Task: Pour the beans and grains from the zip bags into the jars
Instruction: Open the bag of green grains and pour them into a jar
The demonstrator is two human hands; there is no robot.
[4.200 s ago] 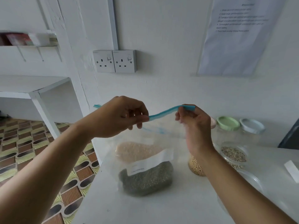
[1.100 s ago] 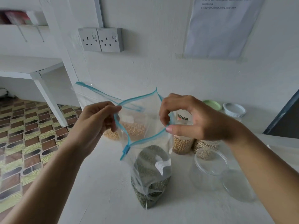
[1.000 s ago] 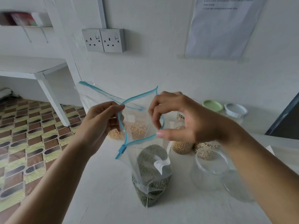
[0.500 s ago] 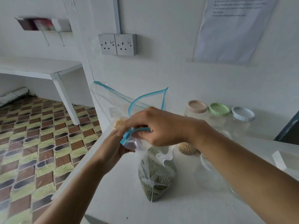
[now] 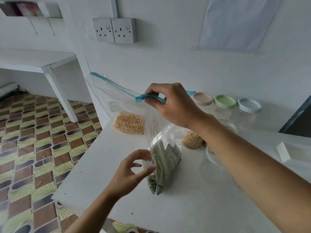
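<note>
White bench [image 5: 101,174] beside patterned floor [image 5: 33,148]: the left hand [image 5: 133,172] hovers low, fingers [image 5: 139,153] loosely spread, thumb touching the green-bean zip bag [image 5: 166,162], gripping nothing. That bag stands upright, long axis vertical; above, the right hand [image 5: 171,106] pinches its blue zip strip [image 5: 141,98]. An open jar [image 5: 212,163] waits just right, under that forearm.

We find the front zip bag [image 5: 165,158] near the middle of the table [image 5: 101,165], with the right hand [image 5: 173,106] gripping its top and the left hand [image 5: 133,172] just beside its lower left side. Behind it, to the left, stands a second zip bag [image 5: 128,123]. To its right stands an open jar [image 5: 213,158], and further back a jar with beans [image 5: 191,140]. Three lidded jars [image 5: 224,101] stand in a row behind, near the wall.
</note>
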